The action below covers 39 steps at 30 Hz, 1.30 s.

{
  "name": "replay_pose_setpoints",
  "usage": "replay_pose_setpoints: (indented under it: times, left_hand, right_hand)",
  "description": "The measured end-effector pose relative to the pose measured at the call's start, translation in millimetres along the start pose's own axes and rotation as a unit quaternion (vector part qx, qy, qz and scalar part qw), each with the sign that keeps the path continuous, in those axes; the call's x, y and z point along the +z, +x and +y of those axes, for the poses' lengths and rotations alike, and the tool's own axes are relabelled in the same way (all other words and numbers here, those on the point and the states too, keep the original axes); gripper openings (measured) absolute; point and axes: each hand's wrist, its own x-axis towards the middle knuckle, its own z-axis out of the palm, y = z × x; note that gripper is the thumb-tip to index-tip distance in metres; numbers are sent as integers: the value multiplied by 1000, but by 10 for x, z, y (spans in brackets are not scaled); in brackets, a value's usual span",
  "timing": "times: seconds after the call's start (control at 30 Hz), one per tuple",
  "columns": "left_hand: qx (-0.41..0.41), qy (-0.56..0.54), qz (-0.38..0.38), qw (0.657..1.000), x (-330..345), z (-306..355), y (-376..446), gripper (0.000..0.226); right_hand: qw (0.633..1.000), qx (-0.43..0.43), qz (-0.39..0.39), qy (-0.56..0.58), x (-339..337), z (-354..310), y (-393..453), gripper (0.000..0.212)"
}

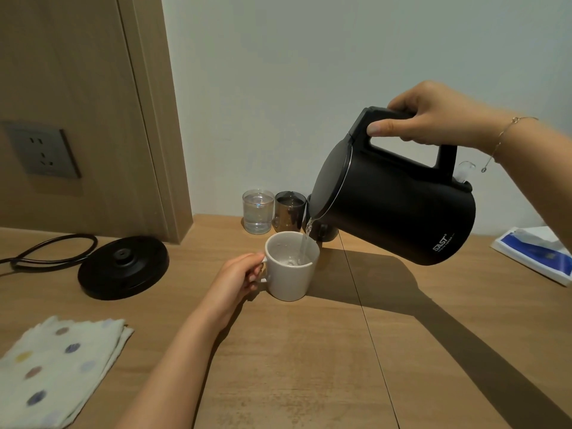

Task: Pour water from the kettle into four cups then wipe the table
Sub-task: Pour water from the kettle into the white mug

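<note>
Folded polka-dot cloth (58,366) sits at the near left tabletop (309,366) edge, untouched, presumably staged for the wipe step. Left hand (238,278) has its fingers (254,275) curled around the white mug (292,266) handle, likely to steady it under the stream. Right hand (433,116) is wrapped around the black kettle (393,196) handle, kettle tilted spout-down above the mug, thin stream of water (305,243) landing inside. Mug holds only a little water at the bottom, so this pour looks early. Behind it by the wall: clear glass (257,212) roughly half full, smoked glass (289,212) beside it, level hard to read. A fourth dark cup (322,232) seems partly hidden behind the spout; contents not visible. Kettle base (123,267) sits empty at left, cord trailing off. Tissue pack (538,252) far right.
</note>
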Motion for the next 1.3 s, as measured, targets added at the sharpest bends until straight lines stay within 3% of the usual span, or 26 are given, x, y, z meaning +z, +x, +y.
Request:
replay_pose_setpoints:
  times: [0.53, 1.3]
  left_hand:
    - [-6, 2, -5, 1000, -1, 14, -15, 37]
    - [-6, 2, -5, 1000, 5, 28, -26, 38]
  right_hand:
    - [999, 27, -21, 2, 22, -20, 6, 59]
    - [999, 28, -27, 1, 25, -55, 7, 61]
